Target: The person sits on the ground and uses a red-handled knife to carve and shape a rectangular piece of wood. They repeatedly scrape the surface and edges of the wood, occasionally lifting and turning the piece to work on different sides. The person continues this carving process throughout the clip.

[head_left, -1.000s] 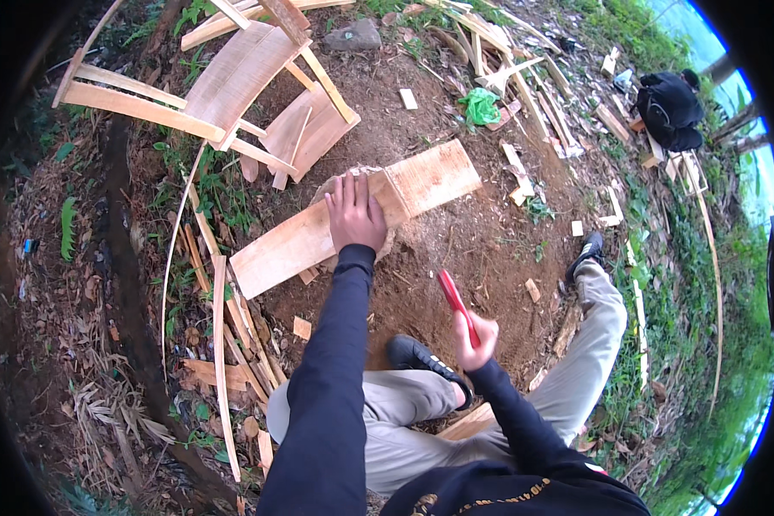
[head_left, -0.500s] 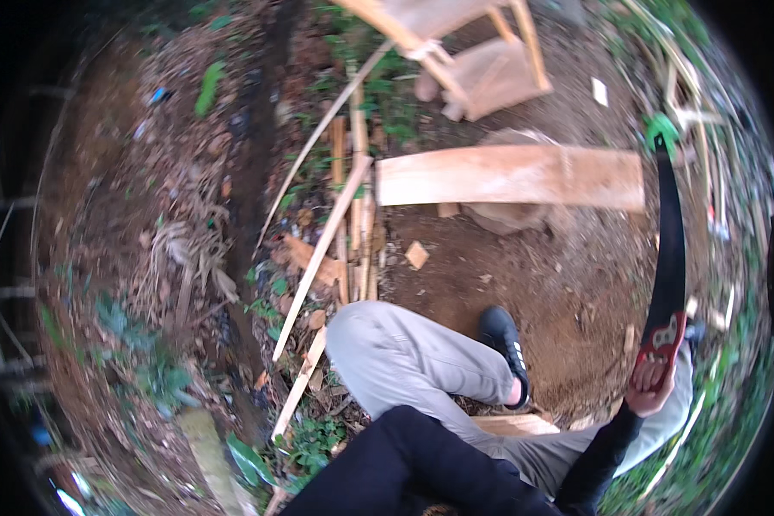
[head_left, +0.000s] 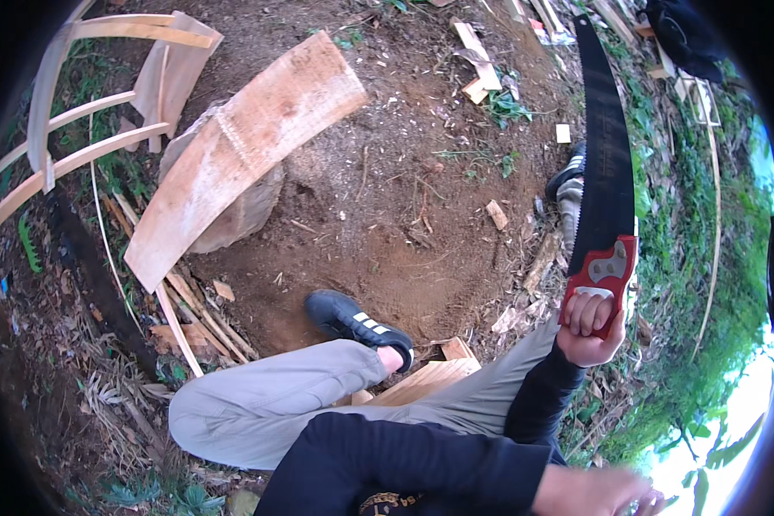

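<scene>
This is an outdoor woodworking spot on bare soil (head_left: 456, 267). A plank (head_left: 262, 138) lies across a tree stump (head_left: 245, 215) at ten o'clock; green undergrowth (head_left: 654, 378) spreads at four.

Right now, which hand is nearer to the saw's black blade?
Right. The right hand grips the red handle, just below the blade; the left hand is lower, near the picture's bottom.

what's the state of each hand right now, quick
Left hand: blurred near the lower edge; open or closed cannot be told.
Right hand: closed, holding the red-handled saw with a long black blade.
</scene>
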{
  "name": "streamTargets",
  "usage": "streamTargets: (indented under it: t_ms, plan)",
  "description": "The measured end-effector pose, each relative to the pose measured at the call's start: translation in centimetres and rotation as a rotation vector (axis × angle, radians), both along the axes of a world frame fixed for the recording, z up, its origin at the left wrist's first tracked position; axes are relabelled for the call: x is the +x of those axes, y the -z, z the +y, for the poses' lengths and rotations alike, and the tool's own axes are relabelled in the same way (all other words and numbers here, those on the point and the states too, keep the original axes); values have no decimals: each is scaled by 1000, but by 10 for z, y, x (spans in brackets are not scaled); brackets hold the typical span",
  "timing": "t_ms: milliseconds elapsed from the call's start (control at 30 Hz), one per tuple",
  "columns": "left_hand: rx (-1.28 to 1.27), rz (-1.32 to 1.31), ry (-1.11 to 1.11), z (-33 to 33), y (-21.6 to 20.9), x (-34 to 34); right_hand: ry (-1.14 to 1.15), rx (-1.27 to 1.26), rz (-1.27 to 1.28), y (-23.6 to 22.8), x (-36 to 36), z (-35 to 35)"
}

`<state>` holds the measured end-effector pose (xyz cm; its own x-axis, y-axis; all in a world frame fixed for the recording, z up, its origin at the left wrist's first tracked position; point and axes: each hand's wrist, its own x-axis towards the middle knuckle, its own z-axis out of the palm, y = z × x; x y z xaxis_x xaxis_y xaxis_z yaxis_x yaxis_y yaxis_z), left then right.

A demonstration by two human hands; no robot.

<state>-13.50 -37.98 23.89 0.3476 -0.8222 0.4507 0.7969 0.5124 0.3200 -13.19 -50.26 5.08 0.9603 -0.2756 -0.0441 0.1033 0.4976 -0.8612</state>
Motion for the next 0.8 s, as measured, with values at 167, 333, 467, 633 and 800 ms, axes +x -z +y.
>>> streamTargets:
  t_ms: [167,333,467,633,800]
  plan:
    - [-15,-529,230,12,0,33,1,-62,30,-1,2,1]
    - [9,-349,-195,29,-7,8,52,-147,71,-1,8,2]
    - [170,-312,-543,30,-8,-11,81,-103,92,4,9,-3]
    - [811,-702,-867,52,49,-48,125,-146,139,0,15,4]
    - [1438,-1582,-162,127,112,-96,173,-144,170,-6,17,13]
